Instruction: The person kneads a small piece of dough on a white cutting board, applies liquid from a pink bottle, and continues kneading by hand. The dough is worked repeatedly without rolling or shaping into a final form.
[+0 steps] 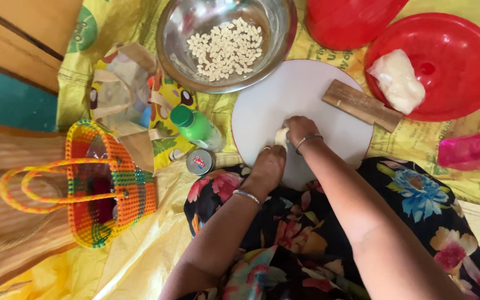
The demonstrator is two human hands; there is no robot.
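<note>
Both my hands meet on a round white board resting in my lap. My left hand and my right hand pinch a small pale piece of dough between them. A ridged wooden paddle lies on the board's far right edge. Beyond the board stands a steel bowl holding several small pale shaped dough pieces. A white lump of dough in plastic sits on a red lid at the right.
A green bottle and a small round tin lie left of the board. A woven orange and yellow basket stands at the left. A red tub and a pink box sit on the yellow sheet.
</note>
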